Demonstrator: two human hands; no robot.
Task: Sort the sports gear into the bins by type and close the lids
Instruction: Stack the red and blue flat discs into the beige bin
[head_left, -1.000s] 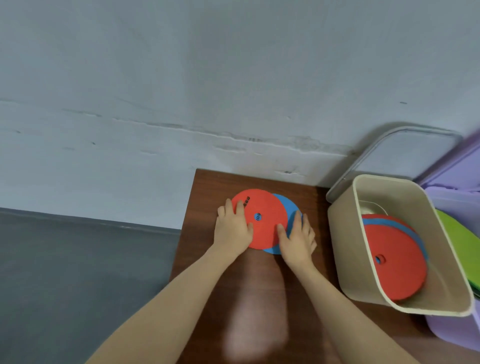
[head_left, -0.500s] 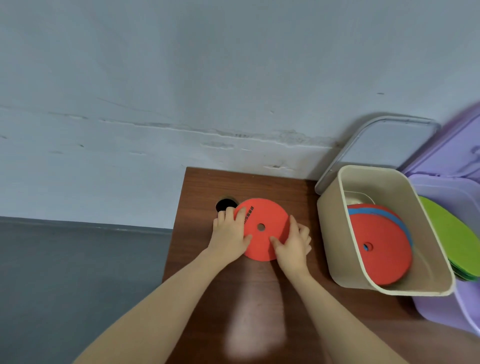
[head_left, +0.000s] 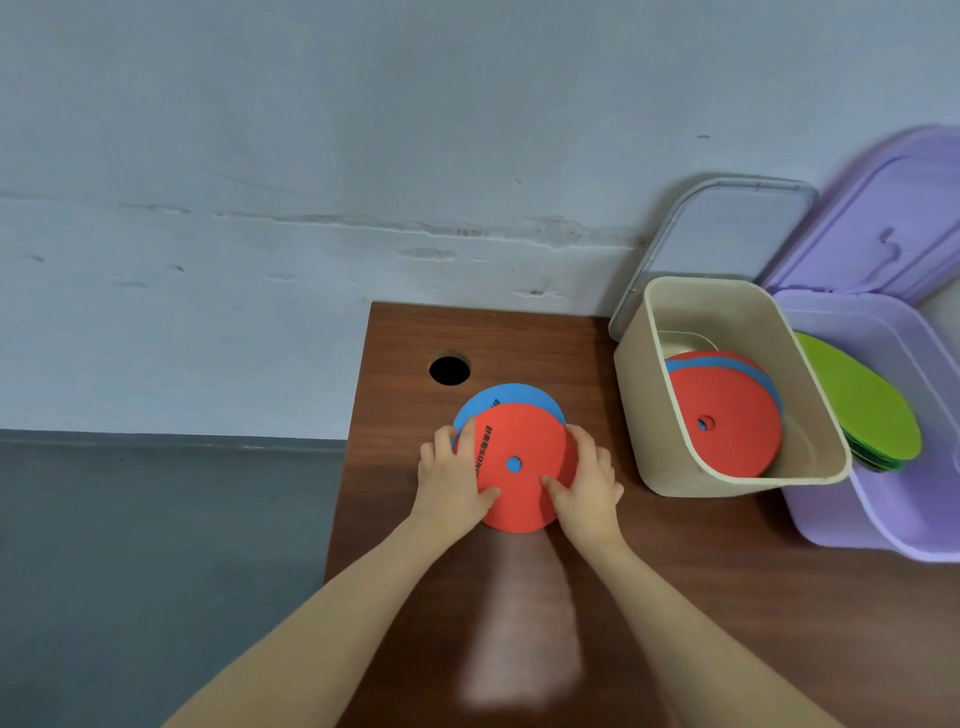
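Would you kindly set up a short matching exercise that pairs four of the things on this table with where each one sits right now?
Things:
1. red disc
2. blue disc
3. green discs
4. grey lid

Places:
A. in the purple bin
B. leaning on the wall behind the beige bin
C. between both hands, on top
D. partly hidden under the red disc

Pairs: 1-C, 2-D, 3-A, 4-B
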